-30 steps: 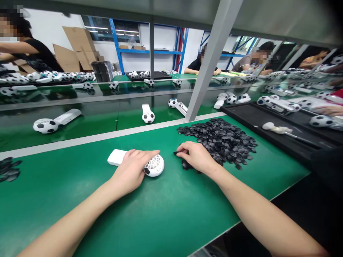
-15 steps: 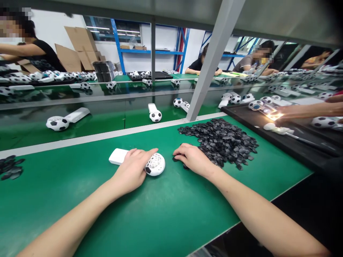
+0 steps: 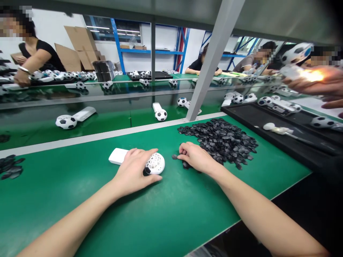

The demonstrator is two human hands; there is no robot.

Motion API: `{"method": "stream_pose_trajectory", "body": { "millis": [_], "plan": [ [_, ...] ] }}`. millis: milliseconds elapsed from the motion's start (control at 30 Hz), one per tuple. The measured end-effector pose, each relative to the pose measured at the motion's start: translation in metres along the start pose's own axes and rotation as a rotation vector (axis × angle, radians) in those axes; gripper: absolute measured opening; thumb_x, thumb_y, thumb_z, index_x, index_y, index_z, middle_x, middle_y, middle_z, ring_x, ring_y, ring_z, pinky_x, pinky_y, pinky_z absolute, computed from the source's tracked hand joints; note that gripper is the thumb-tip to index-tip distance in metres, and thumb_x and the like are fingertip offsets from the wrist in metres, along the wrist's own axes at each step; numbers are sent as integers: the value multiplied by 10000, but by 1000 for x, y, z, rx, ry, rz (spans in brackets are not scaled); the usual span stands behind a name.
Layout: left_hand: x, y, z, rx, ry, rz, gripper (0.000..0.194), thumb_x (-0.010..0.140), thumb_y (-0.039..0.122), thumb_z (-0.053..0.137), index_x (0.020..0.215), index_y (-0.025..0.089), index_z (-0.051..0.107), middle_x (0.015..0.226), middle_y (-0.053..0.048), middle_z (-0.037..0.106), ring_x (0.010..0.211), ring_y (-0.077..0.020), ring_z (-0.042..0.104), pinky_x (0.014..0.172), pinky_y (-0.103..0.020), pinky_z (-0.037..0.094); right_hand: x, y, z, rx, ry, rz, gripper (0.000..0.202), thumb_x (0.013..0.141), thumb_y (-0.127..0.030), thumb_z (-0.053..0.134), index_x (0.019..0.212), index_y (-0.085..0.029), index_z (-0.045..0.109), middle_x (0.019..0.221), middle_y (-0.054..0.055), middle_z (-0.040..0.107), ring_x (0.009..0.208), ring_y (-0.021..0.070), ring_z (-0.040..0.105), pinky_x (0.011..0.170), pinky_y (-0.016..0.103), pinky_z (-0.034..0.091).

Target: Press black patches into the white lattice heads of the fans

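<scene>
My left hand (image 3: 135,167) lies over a white soccer-ball-shaped device (image 3: 155,163) with a flat white handle (image 3: 118,156). Its fingers hold the device against the green table while the thumb stands apart below the ball. Open lattice gaps show on the ball's upper face, and a black patch sits by the hand. To the right, my right hand (image 3: 195,156) has its fingers pinched together, with a dark sliver of a black plastic piece at the fingertips. One loose black piece (image 3: 174,156) lies just left of the thumb. Behind this hand spreads a pile of black pieces (image 3: 225,141).
Several soccer-ball devices lie on the green conveyor (image 3: 112,125) beyond the pale edge strip. A grey post (image 3: 207,67) rises at the table's back edge. On the right are a black tray (image 3: 249,123) and a co-worker's hand (image 3: 321,84). More black pieces (image 3: 12,167) lie far left.
My left thumb has moved away from the ball, downward. My right fingers have shifted slightly right, off the loose piece. Conveyor devices moved right; the co-worker's hand rose with a device.
</scene>
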State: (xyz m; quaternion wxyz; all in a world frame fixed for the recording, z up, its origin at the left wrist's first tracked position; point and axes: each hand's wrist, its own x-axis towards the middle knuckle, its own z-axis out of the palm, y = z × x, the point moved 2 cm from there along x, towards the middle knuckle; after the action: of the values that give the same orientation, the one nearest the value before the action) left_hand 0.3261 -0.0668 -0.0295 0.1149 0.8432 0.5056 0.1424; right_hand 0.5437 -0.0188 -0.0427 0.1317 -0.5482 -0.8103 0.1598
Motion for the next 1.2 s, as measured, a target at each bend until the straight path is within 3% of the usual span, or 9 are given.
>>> {"method": "stream_pose_trajectory", "body": {
  "millis": [133, 233, 333, 633, 833, 967, 1067, 1200],
  "plan": [
    [0, 0, 1, 4, 8, 14, 649, 706, 513, 594, 1254, 224, 402, 1084, -61, 578, 1004, -262, 475, 949, -468, 273, -2, -5, -1, 242, 26, -107, 53, 815, -218, 576, 792, -183, 544, 699, -20, 530, 598, 102, 520, 549, 205, 398],
    [0, 0, 0, 2, 13, 24, 637, 706, 494, 600, 1249, 223, 406, 1082, -58, 582, 996, -260, 483, 938, -459, 289, -6, -17, -2, 393, 3, -253, 117, 855, -202, 509, 933, -197, 597, 815, 9, 552, 651, 99, 545, 602, 212, 443],
    [0, 1, 0, 3, 10, 21, 639, 701, 492, 603, 1243, 211, 414, 1087, -64, 583, 997, -263, 487, 940, -463, 289, -11, -29, -2, 457, -10, -381, 143, 856, -175, 502, 913, -204, 630, 875, 20, 567, 711, 104, 559, 680, 228, 461],
    [-1, 1, 0, -4, 26, 26, 625, 701, 502, 598, 1228, 212, 428, 1085, -64, 589, 1000, -263, 492, 944, -467, 288, -21, -44, 0, 549, 14, -466, 36, 832, -190, 549, 830, -178, 583, 812, 9, 594, 718, 115, 540, 679, 235, 448],
    [0, 4, 2, -8, 49, -20, 674, 670, 591, 582, 1199, 192, 461, 1060, -74, 596, 999, -265, 496, 960, -485, 278, -20, -50, 11, 629, -7, -425, 42, 816, -169, 578, 784, -178, 603, 770, -8, 567, 705, 106, 518, 677, 230, 428],
    [0, 5, 4, -3, 92, -38, 609, 693, 572, 565, 1168, 197, 493, 1053, -67, 607, 999, -263, 506, 974, -484, 271, -16, -49, 17, 634, 18, -392, 26, 787, -186, 618, 765, -184, 604, 788, -4, 525, 754, 118, 514, 687, 241, 430],
    [0, 7, 5, -15, 106, -54, 558, 698, 536, 575, 1141, 203, 507, 1062, -58, 608, 997, -258, 510, 984, -489, 257, -13, -46, 20, 666, 53, -361, 114, 743, -194, 662, 816, -191, 573, 932, 16, 516, 892, 143, 509, 752, 266, 441],
    [1, 10, 6, -61, 129, -69, 474, 718, 454, 580, 1115, 202, 518, 1017, -44, 616, 942, -235, 521, 962, -467, 286, -11, -48, 27, 865, -100, -279, 347, 745, -176, 641, 1039, -207, 461, 1125, 51, 505, 1035, 165, 505, 819, 305, 457]
  ]
}}
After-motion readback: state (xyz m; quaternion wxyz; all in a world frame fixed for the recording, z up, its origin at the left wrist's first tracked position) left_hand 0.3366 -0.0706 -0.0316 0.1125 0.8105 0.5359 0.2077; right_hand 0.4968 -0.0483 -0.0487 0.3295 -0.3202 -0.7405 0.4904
